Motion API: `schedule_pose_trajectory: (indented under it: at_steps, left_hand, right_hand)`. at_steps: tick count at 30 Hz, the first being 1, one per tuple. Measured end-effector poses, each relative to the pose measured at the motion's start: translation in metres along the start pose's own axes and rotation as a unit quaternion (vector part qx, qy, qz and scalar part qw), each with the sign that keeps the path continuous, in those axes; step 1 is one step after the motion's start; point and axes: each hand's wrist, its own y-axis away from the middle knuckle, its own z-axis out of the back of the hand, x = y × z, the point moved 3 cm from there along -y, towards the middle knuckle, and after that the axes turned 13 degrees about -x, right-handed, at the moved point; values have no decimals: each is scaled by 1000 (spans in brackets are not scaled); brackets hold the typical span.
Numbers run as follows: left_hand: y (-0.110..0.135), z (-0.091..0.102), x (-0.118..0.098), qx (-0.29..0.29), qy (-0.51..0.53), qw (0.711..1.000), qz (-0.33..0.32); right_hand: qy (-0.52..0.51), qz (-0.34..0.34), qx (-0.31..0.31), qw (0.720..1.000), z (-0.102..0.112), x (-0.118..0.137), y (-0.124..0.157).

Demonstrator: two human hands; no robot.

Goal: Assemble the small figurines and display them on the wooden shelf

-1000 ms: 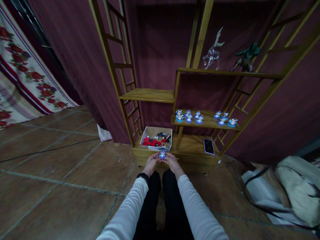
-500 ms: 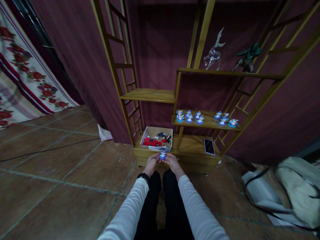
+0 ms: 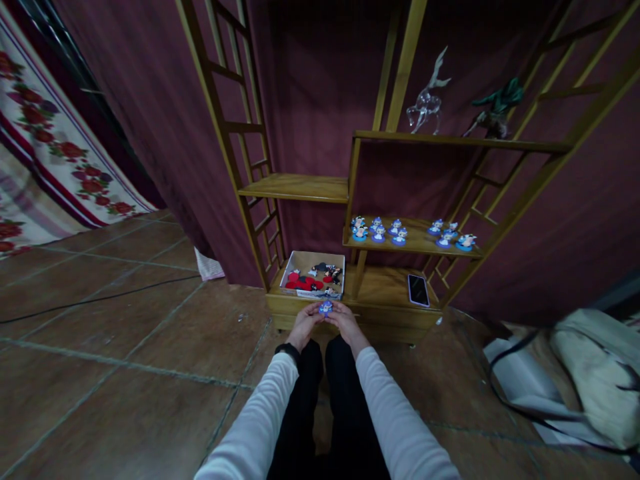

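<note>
Between my two hands is a small purple-and-white figurine (image 3: pixel 326 308) on a round base. My left hand (image 3: pixel 305 323) grips its left side, and my right hand (image 3: pixel 345 320) grips its right side; the fingers of both are closed on it. Just beyond my hands, a shallow cardboard box (image 3: pixel 285 273) holds red, black and white pieces, too small to name exactly. On the shelf (image 3: pixel 417 248) up to the right stand several similar figurines (image 3: pixel 379 233), some on purple bases and some on blue, in a left and a right group.
A phone (image 3: pixel 418 291) lies on the low cabinet right of the box. A clear deer figurine (image 3: pixel 426 107) and a dark green statue (image 3: pixel 497 110) stand on the upper shelf (image 3: pixel 460 141). A pale bag (image 3: pixel 595 373) with a black strap rests on the floor at right.
The figurine seems tipped slightly, its top leaning back in my fingers. Both hands keep their hold near the same place. The view has shifted a little.
</note>
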Motion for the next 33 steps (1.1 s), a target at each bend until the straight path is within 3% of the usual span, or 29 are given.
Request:
schedule_pose_trajectory:
  at_steps: [16, 33]
  left_hand:
    - [-1, 0, 2, -24, 17, 999, 30]
    - [0, 1, 1, -4, -11, 1000, 1]
  right_hand:
    - [-3, -9, -5, 1000, 1, -2, -5]
    - [15, -28, -35, 999, 5, 1, -3]
